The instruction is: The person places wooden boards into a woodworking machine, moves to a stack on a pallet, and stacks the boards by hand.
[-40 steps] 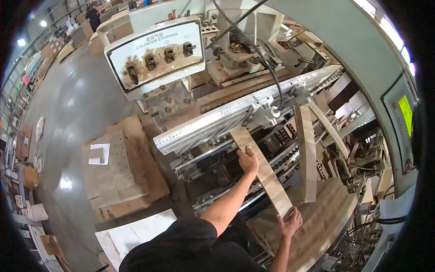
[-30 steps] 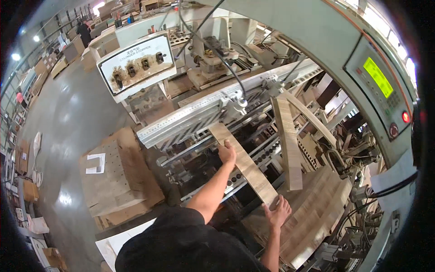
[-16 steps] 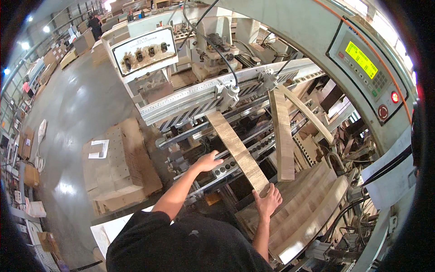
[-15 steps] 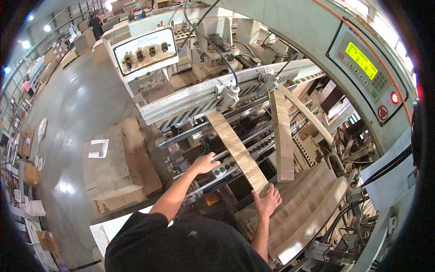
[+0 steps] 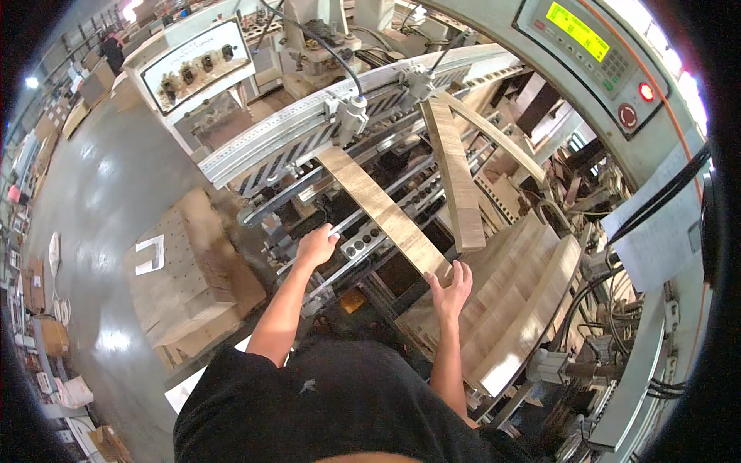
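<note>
A narrow wooden board (image 5: 386,214) lies slanting across the machine's rails, its far end against the long ruled metal fence (image 5: 278,127). My right hand (image 5: 451,293) is at the board's near end, thumb and fingers apart, the thumb close to its edge. Whether it still touches the wood is hard to tell. To the left of the board, my left hand (image 5: 316,247) is closed at a metal rail (image 5: 413,187), the fingers curled around its edge. A second, wider board (image 5: 454,177) rests to the right, beside a thin curved wooden piece (image 5: 502,139).
Stacked curved boards (image 5: 509,309) lie at the right. A control panel (image 5: 579,38) with a lit screen and red button is at the upper right, above hanging cables and paper (image 5: 656,224). A stack of boards (image 5: 177,270) stands on the floor at left.
The view has shifted, so the machine sits higher and further left. My right hand's fingers have loosened from the board's near end. My left hand remains at the rail.
</note>
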{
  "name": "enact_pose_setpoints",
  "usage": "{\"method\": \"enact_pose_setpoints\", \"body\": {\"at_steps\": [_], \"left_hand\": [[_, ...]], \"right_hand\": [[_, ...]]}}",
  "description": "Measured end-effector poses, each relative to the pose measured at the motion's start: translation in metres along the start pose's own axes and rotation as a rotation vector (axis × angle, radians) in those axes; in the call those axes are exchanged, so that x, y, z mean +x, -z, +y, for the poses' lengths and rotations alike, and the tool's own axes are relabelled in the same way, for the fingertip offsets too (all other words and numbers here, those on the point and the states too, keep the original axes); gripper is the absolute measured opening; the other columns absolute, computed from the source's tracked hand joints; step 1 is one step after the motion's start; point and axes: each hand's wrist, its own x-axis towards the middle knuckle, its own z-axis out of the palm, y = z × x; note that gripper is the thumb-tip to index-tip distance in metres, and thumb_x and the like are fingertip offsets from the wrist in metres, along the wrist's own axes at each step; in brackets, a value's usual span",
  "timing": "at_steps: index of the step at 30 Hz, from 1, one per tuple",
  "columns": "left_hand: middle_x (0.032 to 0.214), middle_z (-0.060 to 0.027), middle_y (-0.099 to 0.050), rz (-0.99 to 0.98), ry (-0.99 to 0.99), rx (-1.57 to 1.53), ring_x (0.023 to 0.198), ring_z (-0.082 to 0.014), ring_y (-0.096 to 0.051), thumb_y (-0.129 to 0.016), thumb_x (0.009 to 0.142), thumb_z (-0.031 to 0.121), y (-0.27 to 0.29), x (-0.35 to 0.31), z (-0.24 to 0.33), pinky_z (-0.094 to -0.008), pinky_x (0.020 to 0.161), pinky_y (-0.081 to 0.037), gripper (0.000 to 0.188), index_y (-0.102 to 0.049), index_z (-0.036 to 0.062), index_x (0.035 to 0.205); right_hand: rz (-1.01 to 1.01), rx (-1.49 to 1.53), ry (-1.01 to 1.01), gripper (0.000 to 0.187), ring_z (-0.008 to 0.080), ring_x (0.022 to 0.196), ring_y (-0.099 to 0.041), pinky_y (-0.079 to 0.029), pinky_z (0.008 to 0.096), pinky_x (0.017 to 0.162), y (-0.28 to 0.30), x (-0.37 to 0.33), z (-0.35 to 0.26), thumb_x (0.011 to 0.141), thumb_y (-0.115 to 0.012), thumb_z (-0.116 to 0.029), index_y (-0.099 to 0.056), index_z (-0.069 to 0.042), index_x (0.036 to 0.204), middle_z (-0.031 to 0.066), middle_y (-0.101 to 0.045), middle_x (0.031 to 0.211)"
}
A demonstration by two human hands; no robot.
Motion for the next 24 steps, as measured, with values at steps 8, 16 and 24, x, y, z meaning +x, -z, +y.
{"method": "enact_pose_setpoints", "body": {"at_steps": [8,16,24], "left_hand": [[0.120,-0.0192,-0.066,0.087,-0.114,0.013,0.111,-0.0358,-0.063,-0.059,0.093,0.041,-0.006,-0.002,0.005,-0.0460,0.094,-0.050,0.052,-0.056,0.0059,0.131],[0.124,-0.0199,-0.064,0.276,-0.301,-0.241,0.116,-0.0344,-0.060,-0.067,0.088,0.031,-0.006,-0.010,0.008,-0.0427,0.101,-0.047,0.048,-0.059,0.0038,0.127],[0.150,-0.0142,-0.039,0.265,-0.804,0.050,0.146,-0.0335,-0.025,-0.068,0.081,0.013,-0.009,-0.030,0.101,-0.0577,0.119,-0.018,0.060,-0.049,0.0115,0.138]], "right_hand": [[0.098,0.542,-0.544,0.073,0.0330,0.121,-0.054,-0.043,0.0421,0.104,-0.015,-0.037,0.062,0.081,-0.077,-0.018,-0.042,0.008,0.141,0.0207,-0.055,0.132],[-0.170,1.086,-0.827,0.038,0.0146,0.078,-0.065,-0.048,0.0280,0.065,0.017,-0.039,0.022,0.096,-0.057,-0.024,-0.055,-0.007,0.130,0.0026,-0.065,0.101],[0.066,1.216,-0.611,0.041,0.0148,0.085,-0.061,-0.050,0.0302,0.074,0.077,-0.030,-0.025,0.093,-0.064,-0.023,-0.052,0.002,0.122,0.0073,-0.062,0.105]]}}
